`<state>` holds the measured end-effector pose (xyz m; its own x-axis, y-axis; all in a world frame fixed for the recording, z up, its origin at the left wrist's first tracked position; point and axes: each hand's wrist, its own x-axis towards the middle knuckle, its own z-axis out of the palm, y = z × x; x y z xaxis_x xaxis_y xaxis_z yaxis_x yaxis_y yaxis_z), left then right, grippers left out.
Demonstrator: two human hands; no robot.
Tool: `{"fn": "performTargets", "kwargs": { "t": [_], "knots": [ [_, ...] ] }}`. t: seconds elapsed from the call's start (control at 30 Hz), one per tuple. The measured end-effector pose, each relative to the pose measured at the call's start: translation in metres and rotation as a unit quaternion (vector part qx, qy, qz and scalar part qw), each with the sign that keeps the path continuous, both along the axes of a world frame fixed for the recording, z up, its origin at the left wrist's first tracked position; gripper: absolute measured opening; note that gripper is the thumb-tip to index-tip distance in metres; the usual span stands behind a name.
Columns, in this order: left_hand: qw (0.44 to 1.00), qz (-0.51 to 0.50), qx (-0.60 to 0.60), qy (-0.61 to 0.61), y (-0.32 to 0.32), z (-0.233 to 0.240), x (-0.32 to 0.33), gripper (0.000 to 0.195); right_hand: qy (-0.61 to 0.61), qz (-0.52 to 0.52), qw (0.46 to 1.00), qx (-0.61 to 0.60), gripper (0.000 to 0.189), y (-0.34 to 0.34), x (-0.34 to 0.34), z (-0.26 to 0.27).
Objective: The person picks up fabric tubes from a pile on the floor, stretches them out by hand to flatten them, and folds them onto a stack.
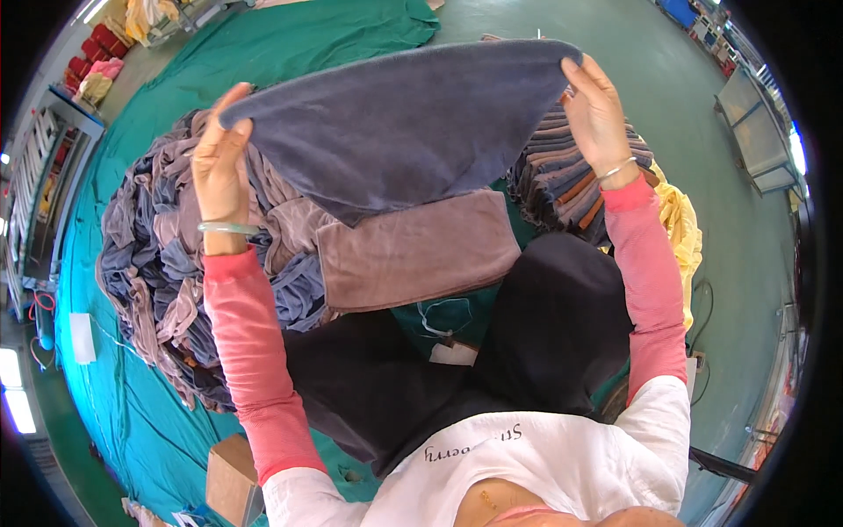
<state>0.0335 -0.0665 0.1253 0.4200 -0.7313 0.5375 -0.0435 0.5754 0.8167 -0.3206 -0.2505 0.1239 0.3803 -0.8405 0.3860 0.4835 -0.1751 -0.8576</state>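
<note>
A dark grey-blue towel (pixel 408 118) hangs stretched between my two raised hands. My left hand (pixel 220 148) pinches its left upper corner between thumb and fingers. The opposite corner is gripped by my right hand (pixel 593 102). Below it lies a folded mauve-brown towel (pixel 421 253), its far edge partly hidden by the raised one. Left of this is a large heap of crumpled grey and mauve towels (pixel 164 244). Rows of folded towels (pixel 560 165) in grey, mauve and rust colours are stacked to the right, partly behind my right hand.
Green sheeting (pixel 99 408) covers the floor under the heap. Yellow fabric (pixel 678 224) lies beyond my right forearm. A cardboard box (pixel 230 471) stands at lower left. Between my legs are a white tag (pixel 454 354) and a loop of pale string (pixel 435 323). A wheeled cart (pixel 757 128) stands far right.
</note>
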Motion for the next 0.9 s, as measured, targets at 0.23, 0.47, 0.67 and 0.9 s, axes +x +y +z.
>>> {"fn": "performTargets", "kwargs": {
  "t": [0.23,0.47,0.67,0.9],
  "knots": [
    [0.992,-0.1,-0.011,0.079,-0.004,-0.019,0.005,0.021,-0.037,0.031,0.995,0.092,0.018,-0.01,-0.01,-0.002],
    [0.982,-0.126,0.071,-0.12,0.107,0.015,-0.02,0.011,0.002,0.162,0.987,0.002,0.013,0.077,-0.055,0.009],
    [0.897,-0.355,0.218,-0.148,0.162,-0.042,-0.019,0.018,0.2,0.276,0.925,0.165,0.009,0.121,-0.083,-0.036],
    [0.909,-0.021,0.409,-0.076,0.117,-0.1,-0.008,0.035,0.315,0.141,0.923,0.172,0.022,0.082,-0.029,-0.083]
  ]
}}
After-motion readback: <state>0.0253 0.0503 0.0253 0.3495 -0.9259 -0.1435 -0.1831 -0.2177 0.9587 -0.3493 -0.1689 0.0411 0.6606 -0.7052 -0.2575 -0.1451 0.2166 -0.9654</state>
